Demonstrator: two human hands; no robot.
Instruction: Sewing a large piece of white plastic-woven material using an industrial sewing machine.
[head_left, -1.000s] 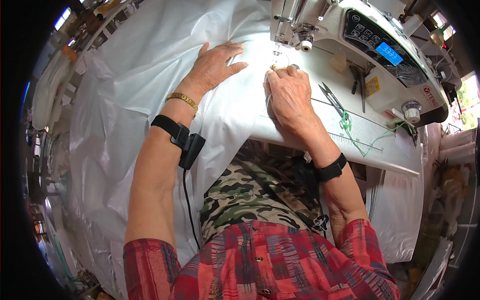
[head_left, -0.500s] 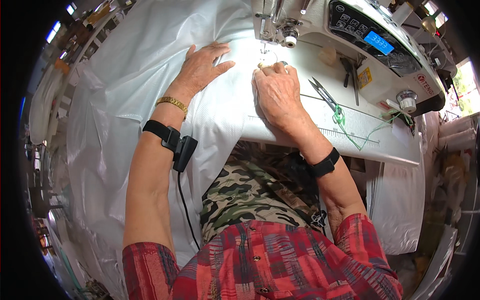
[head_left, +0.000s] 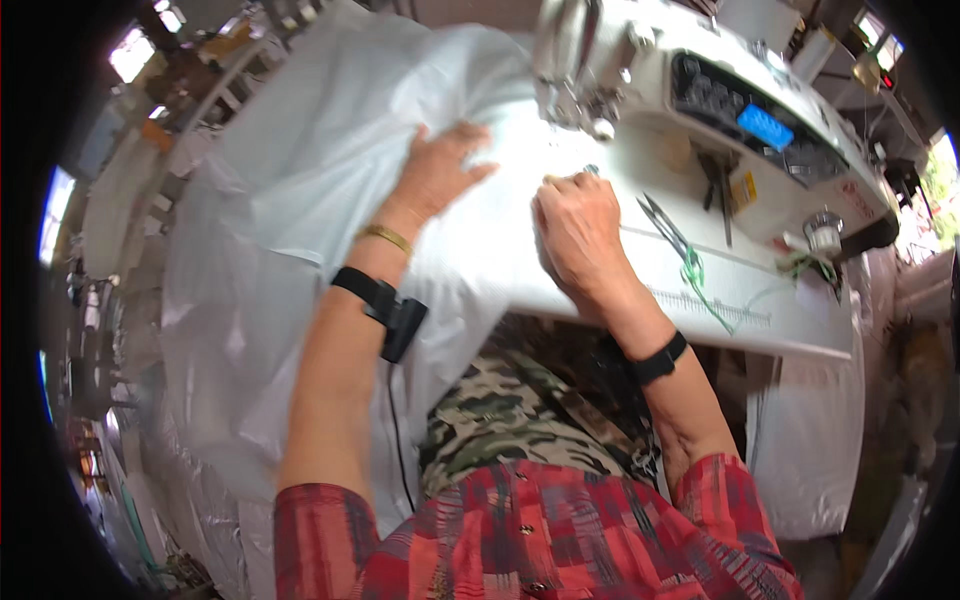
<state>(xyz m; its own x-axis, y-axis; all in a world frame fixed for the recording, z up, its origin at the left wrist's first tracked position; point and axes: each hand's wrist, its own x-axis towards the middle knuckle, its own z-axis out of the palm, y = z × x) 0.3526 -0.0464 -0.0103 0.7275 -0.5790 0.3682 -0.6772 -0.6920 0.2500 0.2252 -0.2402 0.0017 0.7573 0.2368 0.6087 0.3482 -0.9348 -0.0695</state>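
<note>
My left hand point(head_left: 440, 175) lies open on a large white sheet point(head_left: 330, 180), its fingers spread and its thumb pointing toward the needle area. The sheet looks like woven plastic and hangs down over the table's front edge. My right hand point(head_left: 582, 228) is closed, knuckles up, at the sheet's right edge, just in front of the sewing machine's needle area. A small dark bit point(head_left: 591, 170) shows at its fingertips; what the fingers hold is hidden and smeared by motion. The sewing machine point(head_left: 640, 75) stands beyond both hands, with a lit blue display.
Scissors point(head_left: 668, 225) with green thread point(head_left: 693, 268) tied to them rest right of my right hand. A dark-handled tool point(head_left: 717, 185) lies by the machine's base. A printed ruler point(head_left: 715, 307) runs along the table's front edge. White sheeting point(head_left: 805, 440) hangs below at the right.
The whole view has swung, so everything sits lower and farther right, and the picture is blurrier. Both hands keep nearly the same place on the sheet and by the machine.
</note>
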